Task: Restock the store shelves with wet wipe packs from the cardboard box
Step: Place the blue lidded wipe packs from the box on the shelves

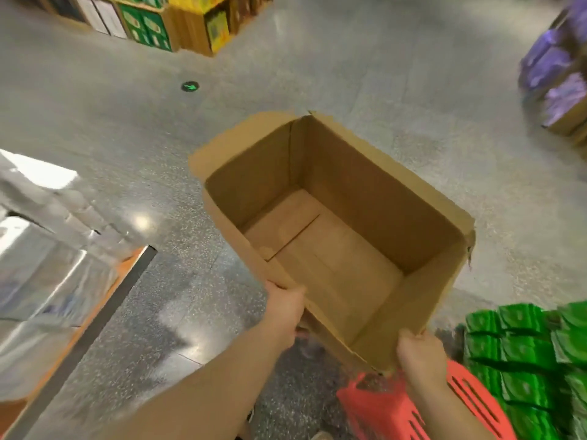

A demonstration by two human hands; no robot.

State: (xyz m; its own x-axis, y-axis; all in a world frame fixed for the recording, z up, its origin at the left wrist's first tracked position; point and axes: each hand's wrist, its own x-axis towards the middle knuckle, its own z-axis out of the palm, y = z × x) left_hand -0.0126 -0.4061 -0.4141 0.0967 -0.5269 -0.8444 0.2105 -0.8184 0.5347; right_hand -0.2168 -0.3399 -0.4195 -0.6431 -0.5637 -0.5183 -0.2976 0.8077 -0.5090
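Note:
An open brown cardboard box (365, 192) is held above the grey floor, tilted so its inside shows; nothing lies in it. My left hand (284, 308) grips the box's near left wall at the rim. My right hand (421, 354) grips the near right corner. Stacks of green wet wipe packs (524, 350) fill a shelf at the lower right.
A red plastic basket (390, 404) sits below my right hand. A shelf with shiny wrapped packs (41, 249) and an orange edge stands at the left. Green and yellow boxed goods (178, 23) stand far ahead, purple packs (556, 74) at the far right. Speckled floor (317, 74) lies between.

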